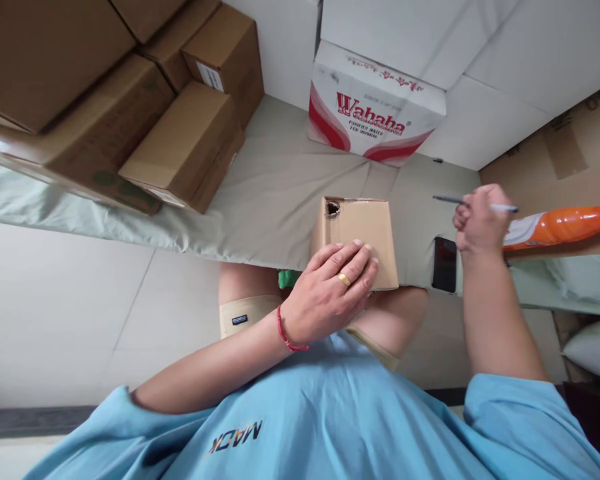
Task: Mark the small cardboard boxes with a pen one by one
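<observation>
A small brown cardboard box (363, 233) stands in front of me at the edge of the cloth-covered surface, with a ragged dark hole in its upper left corner. Across its lower part lies my left hand (333, 287), open, fingers stretched over the cardboard. Off to the right, my right hand (483, 217) is raised and closed around a slim pen (447, 199). The pen's dark tip points left and its other end sticks out to the right. Below that hand, near the wrist, lies a black phone (445, 265).
Stacked cardboard boxes (180, 137) occupy the left of the cloth-covered surface (270, 180). At the back stands a white and red water carton (375, 110) against white panels. An orange bottle (570, 223) lies at the right, beside a large cardboard box (540, 163).
</observation>
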`<state>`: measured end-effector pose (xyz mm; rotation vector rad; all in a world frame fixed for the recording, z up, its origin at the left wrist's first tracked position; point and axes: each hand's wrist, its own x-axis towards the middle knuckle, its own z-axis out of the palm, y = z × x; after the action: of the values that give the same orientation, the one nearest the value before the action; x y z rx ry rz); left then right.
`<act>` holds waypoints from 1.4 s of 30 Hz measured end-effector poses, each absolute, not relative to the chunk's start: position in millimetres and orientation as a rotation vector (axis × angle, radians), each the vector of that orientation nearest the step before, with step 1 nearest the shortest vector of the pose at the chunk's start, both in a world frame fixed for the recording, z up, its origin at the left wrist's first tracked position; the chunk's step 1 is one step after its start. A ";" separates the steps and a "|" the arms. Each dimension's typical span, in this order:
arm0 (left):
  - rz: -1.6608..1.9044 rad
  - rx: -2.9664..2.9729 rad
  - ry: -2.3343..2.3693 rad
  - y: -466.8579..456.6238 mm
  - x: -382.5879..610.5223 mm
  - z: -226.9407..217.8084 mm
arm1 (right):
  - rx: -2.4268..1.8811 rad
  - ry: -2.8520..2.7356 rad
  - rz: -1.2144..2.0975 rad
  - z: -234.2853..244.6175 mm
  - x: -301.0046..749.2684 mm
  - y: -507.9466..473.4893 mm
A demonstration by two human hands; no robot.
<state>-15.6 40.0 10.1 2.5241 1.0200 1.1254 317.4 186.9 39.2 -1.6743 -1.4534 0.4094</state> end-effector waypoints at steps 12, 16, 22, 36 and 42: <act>1.198 2.613 1.114 39.1 -9.0 11.3 | -0.976 -1.638 1.252 89.3 126.6 150.4; 1.203 2.676 1.115 38.9 -9.0 12.9 | -0.960 -1.565 1.251 72.9 124.5 158.0; 1.301 2.698 1.192 41.2 -1.1 13.9 | -1.048 -1.569 1.078 66.1 135.4 149.1; 1.332 2.696 1.204 41.7 -3.0 15.1 | -1.095 -1.672 1.100 75.3 128.7 145.9; 1.305 2.708 1.191 41.6 -4.3 15.5 | -1.079 -1.684 1.098 75.5 128.6 145.9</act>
<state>-4.3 41.6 15.5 2.7079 1.1909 1.3053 128.6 145.9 75.5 -1.0792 -1.6835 1.0983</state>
